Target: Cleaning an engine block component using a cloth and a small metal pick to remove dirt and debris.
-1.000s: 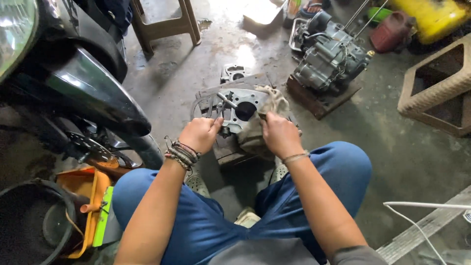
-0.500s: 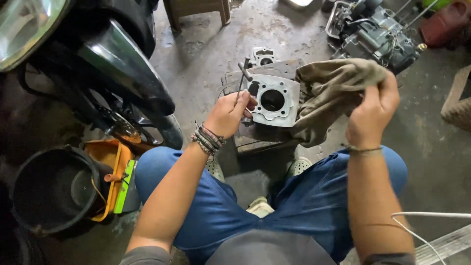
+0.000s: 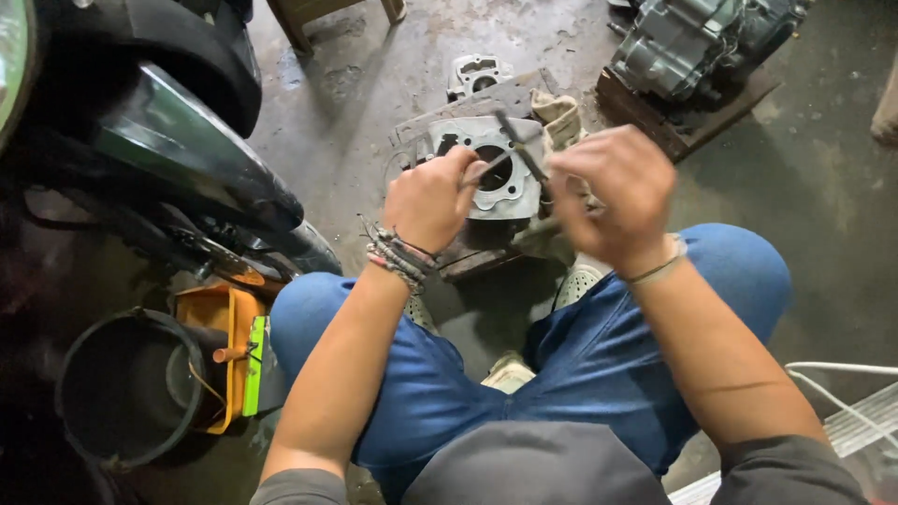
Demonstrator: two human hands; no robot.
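A grey metal cylinder block (image 3: 510,192) with a round bore rests on a dark wooden block (image 3: 482,257) between my knees. My left hand (image 3: 426,201) sits on the block's left edge and pinches a thin metal tool (image 3: 482,170) that reaches over the bore. My right hand (image 3: 613,192) hovers at the block's right side, fingers closed on a second thin dark strip (image 3: 521,150) that crosses the first. A beige cloth (image 3: 561,110) lies just behind the block, touched by neither hand.
A dark motorcycle (image 3: 159,159) fills the left side. Below it stand a black bucket (image 3: 122,393) and an orange tray (image 3: 223,318). An engine (image 3: 692,42) on a wooden board stands at the top right. Another metal part (image 3: 477,73) lies behind. A white cable (image 3: 842,369) runs at the right.
My right hand has let go of the cloth, which now lies behind the block. The right hand has come down to the block beside my left hand and closed on a thin strip.
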